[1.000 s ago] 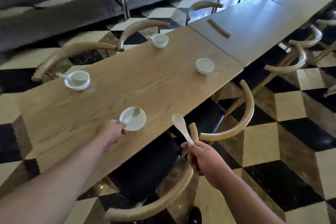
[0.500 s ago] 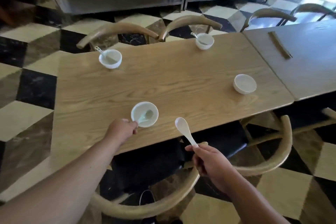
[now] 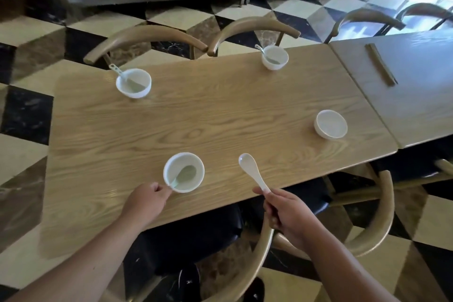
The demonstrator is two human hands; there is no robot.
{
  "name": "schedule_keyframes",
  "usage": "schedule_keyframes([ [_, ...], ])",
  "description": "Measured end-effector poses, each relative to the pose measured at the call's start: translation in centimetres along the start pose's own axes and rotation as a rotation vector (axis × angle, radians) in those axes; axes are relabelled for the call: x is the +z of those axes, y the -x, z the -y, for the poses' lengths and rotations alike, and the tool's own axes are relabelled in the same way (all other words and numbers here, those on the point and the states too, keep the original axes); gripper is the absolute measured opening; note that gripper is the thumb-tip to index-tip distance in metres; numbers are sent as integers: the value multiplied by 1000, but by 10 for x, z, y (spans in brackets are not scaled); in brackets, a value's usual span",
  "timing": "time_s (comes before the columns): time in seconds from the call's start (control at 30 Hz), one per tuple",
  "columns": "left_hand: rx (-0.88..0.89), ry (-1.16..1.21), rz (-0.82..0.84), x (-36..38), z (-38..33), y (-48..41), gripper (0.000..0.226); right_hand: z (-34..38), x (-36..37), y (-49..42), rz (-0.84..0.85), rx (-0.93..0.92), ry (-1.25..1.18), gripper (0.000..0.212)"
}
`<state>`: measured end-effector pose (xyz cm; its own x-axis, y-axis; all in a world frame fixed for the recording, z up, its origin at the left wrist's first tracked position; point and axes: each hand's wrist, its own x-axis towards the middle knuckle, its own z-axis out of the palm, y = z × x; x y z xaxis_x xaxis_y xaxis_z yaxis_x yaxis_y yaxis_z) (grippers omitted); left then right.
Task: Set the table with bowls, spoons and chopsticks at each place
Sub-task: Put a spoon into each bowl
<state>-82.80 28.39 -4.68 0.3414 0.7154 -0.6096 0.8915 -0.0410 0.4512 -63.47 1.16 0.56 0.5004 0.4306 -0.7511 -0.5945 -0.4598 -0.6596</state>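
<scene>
at the near edge of a long wooden table (image 3: 220, 115), i set a spoon into the near-left bowl (image 3: 183, 172), my left hand (image 3: 144, 200) pinched on the tip of the handle of the pale green spoon (image 3: 182, 175) whose scoop already lies in the bowl's bottom. my right hand (image 3: 286, 213) is closed round the handle of a white spoon (image 3: 252, 170), its scoop raised above the wood, just right of that bowl. two bowls on the far side, far-left (image 3: 133, 83) and far-right (image 3: 275, 57), each carry a spoon; the near-right bowl (image 3: 331, 124) sits bare, so the white spoon is likely meant for it. to finish this step well, i judge i should let the handle settle on the rim before opening my fingers, so the light bowl does not tip or skid. a pair of chopsticks (image 3: 380, 64) waits on the adjoining table (image 3: 416, 95), well apart from every place; none are laid out yet.
</scene>
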Motion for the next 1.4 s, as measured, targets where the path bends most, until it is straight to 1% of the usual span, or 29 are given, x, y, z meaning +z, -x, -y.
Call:
schedule_keyframes([
  [0.07, -22, -54, -19, 0, -4, 3, 38, 7, -11, -10, 8, 2, 7, 28],
  [0.17, -65, -120, -78, -3, -16, 8, 30, 19, -34, -27, 21, 5, -15, 28],
  [0.2, -91, -120, -109, -4, -21, 11, 36, 23, -44, -34, 25, 5, -19, 28],
  [0.27, -95, -145, -224, -1, -35, 16, 56, 35, -69, -46, 33, -9, -27, 28],
  [0.3, -54, -159, -299, 4, -46, 20, 57, 42, -84, -51, 34, -24, -35, 28],
  [0.37, 103, -137, -400, 21, -82, 34, 40, 59, -122, -63, 17, -60, -43, 28],
  [0.4, 168, -103, -403, 32, -105, 43, 27, 69, -142, -67, -1, -80, -31, 27],
  [0.43, 206, -65, -380, 46, -131, 53, 14, 81, -163, -71, -25, -103, -3, 26],
  [0.47, 209, -28, -319, 62, -156, 61, 5, 93, -185, -74, -51, -124, 38, 24],
  [0.53, 171, 53, -133, 96, -203, 73, 15, 117, -229, -81, -104, -145, 128, 19],
  [0.63, 92, 295, 137, 148, -260, 83, 21, 145, -287, -96, -186, -145, 261, 15],
  [0.7, 44, 430, 225, 178, -289, 90, 26, 158, -317, -110, -230, -130, 387, 15],
  [0.8, 60, 404, 224, 215, -322, 98, 25, 169, -342, -131, -212, -95, 547, 16],
  [0.9, 57, 357, 215, 242, -340, 101, 20, 173, -350, -148, -171, -68, 652, 15],
  [1.0, 64, 298, 207, 258, -339, 102, 21, 173, -349, -158, -147, -39, 655, 14],
  [1.1, 117, 109, 185, 263, -338, 103, 20, 169, -343, -167, -140, -14, 632, 13],
  [1.17, 204, -77, 126, 263, -338, 104, 30, 166, -338, -171, -139, 9, 617, 13],
  [1.23, 319, -188, 66, 262, -339, 101, 54, 162, -334, -174, -141, 39, 587, 11],
  [1.3, 397, -228, 48, 262, -341, 97, 74, 159, -333, -177, -151, 55, 557, 9],
  [1.4, 426, -260, 54, 260, -344, 89, 90, 155, -334, -182, -168, 48, 550, 17],
])
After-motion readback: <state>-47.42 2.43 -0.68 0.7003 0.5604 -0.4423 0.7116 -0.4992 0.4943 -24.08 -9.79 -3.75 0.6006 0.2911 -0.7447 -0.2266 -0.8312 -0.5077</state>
